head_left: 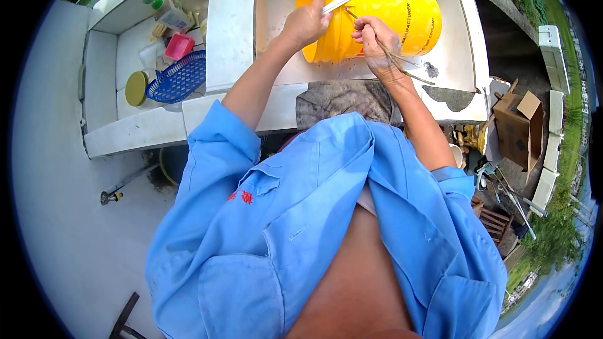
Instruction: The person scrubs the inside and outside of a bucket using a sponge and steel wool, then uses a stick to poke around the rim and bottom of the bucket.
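Observation:
A yellow bucket (383,16) with red and black print lies on its side in a white-tiled basin (276,75). At its rim my left hand (308,22) is closed on the bucket's white handle grip (336,4). My right hand (379,44) is closed around a thin brown twig (402,68), whose upper tip touches the bucket near the handle's joint and whose forked ends stick out below the wrist. A dark wet cloth (342,102) hangs over the basin's front edge, below my hands.
Left of the tiled divider (230,25) are a blue basket (179,78), a pink box (179,46), a jar with a yellow lid (136,88) and a green-capped bottle (157,4). A cardboard box (516,129) and tools stand at the lower right.

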### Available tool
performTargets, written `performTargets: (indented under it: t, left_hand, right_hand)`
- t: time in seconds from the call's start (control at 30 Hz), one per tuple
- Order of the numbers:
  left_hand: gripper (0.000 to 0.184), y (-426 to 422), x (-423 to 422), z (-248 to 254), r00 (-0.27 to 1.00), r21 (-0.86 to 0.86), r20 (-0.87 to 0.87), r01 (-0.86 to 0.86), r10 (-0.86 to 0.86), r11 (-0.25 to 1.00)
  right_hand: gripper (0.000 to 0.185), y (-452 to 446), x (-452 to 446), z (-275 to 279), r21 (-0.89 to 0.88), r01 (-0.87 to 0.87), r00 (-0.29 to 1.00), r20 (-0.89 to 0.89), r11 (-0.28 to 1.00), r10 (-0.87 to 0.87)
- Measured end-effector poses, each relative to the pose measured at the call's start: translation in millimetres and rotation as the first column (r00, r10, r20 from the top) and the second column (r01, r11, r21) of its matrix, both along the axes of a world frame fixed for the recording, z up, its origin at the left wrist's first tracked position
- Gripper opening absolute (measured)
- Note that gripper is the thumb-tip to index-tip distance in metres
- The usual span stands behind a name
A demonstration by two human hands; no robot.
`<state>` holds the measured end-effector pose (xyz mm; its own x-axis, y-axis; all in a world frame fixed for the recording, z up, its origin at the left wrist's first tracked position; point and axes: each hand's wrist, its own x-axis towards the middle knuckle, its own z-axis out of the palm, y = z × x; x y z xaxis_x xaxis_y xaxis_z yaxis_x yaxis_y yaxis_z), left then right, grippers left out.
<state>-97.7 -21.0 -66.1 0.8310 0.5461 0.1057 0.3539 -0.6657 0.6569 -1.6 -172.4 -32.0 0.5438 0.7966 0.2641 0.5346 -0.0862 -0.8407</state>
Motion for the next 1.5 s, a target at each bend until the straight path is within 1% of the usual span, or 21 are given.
performTargets:
  t: [0.07, 0.13, 0.2, 0.27, 0.4, 0.5, 0.6, 0.63, 0.67, 0.77, 0.8, 0.87, 1.0, 1.07, 1.1, 1.17, 1.2, 1.27, 1.3, 1.37, 1.5]
  left_hand:
    - [0.05, 3, 3, -3, 0.997, -0.003, 0.076, -0.012, 0.012, 1.0]
    - [0.05, 4, 3, -4, 0.997, -0.011, 0.081, -0.016, 0.017, 1.0]
    - [0.05, 4, 5, -4, 0.996, -0.023, 0.089, -0.02, 0.022, 1.0]
    - [0.049, 5, 6, -3, 0.995, -0.049, 0.091, -0.037, 0.041, 0.998]
    - [0.048, 4, 6, 0, 0.995, -0.063, 0.092, -0.041, 0.047, 0.997]
    - [0.048, 4, 8, 3, 0.997, -0.069, 0.062, -0.047, 0.051, 0.997]
    - [0.049, 6, 8, 7, 0.998, -0.11, 0.04, -0.045, 0.049, 0.993]
    - [0.049, 7, 8, 6, 0.998, -0.098, 0.047, -0.045, 0.05, 0.994]
    - [0.049, 8, 9, 6, 0.997, -0.088, 0.056, -0.046, 0.051, 0.995]
    - [0.048, 9, 10, 6, 0.997, -0.12, 0.044, -0.051, 0.056, 0.991]
    - [0.048, 9, 10, 6, 0.997, -0.12, 0.044, -0.051, 0.057, 0.991]
    - [0.048, 8, 10, 4, 0.996, -0.091, 0.062, -0.053, 0.059, 0.994]
    - [0.047, 11, 13, 3, 0.997, -0.153, 0.056, -0.044, 0.054, 0.987]
    - [0.046, 11, 12, 4, 0.997, -0.108, 0.065, -0.044, 0.051, 0.993]
    - [0.046, 11, 10, 3, 0.997, -0.11, 0.06, -0.044, 0.05, 0.993]
    - [0.045, 10, 11, 3, 0.993, -0.077, 0.105, -0.044, 0.052, 0.996]
    - [0.045, 10, 12, 3, 0.993, -0.076, 0.106, -0.042, 0.05, 0.996]
    - [0.045, 9, 11, 3, 0.993, -0.112, 0.107, -0.044, 0.056, 0.993]
    - [0.045, 9, 11, 4, 0.993, -0.112, 0.107, -0.042, 0.054, 0.993]
    - [0.046, 10, 11, 6, 0.997, -0.182, 0.047, -0.053, 0.063, 0.982]
    - [0.046, 9, 10, 4, 0.996, -0.143, 0.073, -0.048, 0.058, 0.989]
  right_hand:
    - [0.021, 7, -1, -17, 0.017, 0.016, 1.0, 0.0, 1.0, -0.016]
    - [0.02, 11, -1, -25, 0.099, -0.001, 1.0, 0.009, 0.995, 0.0]
    - [0.02, 6, 4, -18, 0.066, 0.009, 0.998, 0.054, 0.998, -0.013]
    - [0.019, 1, 9, -10, 0.01, 0.065, 0.95, 0.307, 0.998, -0.064]
    - [0.019, -4, 14, 2, 0.022, 0.16, 0.959, 0.235, 0.987, -0.16]
    - [0.018, 3, 5, -3, 0.035, 0.004, 0.983, 0.184, 0.999, -0.01]
    - [0.018, 15, 0, -18, 0.032, 0.008, 0.978, 0.207, 0.999, -0.014]
    - [0.018, 16, 5, -26, 0.058, 0.017, 0.989, 0.148, 0.998, -0.025]
    - [0.018, 13, 7, -22, 0.059, 0.017, 0.989, 0.148, 0.998, -0.025]
    - [0.019, 5, 8, -10, 0.049, 0.061, 0.953, 0.295, 0.997, -0.073]
    - [0.019, 6, 7, -5, 0.049, 0.061, 0.953, 0.295, 0.997, -0.073]
    - [0.02, 9, 4, 3, 0.051, 0.071, 0.996, 0.044, 0.996, -0.073]
    - [0.021, 21, 5, -17, 0.047, 0.059, 0.998, 0.033, 0.997, -0.061]
    - [0.022, 19, 3, -17, 0.037, 0.085, 0.991, -0.11, 0.996, -0.08]
    - [0.022, 17, 6, -18, 0.035, 0.086, 0.99, -0.114, 0.996, -0.081]
    - [0.023, 13, 17, -13, -0.004, 0.108, 0.987, 0.123, 0.994, -0.107]
    - [0.023, 13, 16, -10, -0.003, 0.11, 0.986, 0.124, 0.994, -0.109]
    - [0.024, 14, 9, -4, -0.031, 0.114, 0.993, -0.024, 0.993, -0.115]
    - [0.024, 17, 8, -6, -0.031, 0.116, 0.993, -0.024, 0.993, -0.117]
    - [0.024, 22, 8, -12, -0.007, 0.157, 0.987, 0.044, 0.988, -0.156]
    - [0.024, 19, 9, -5, -0.062, 0.16, 0.98, 0.132, 0.985, -0.151]
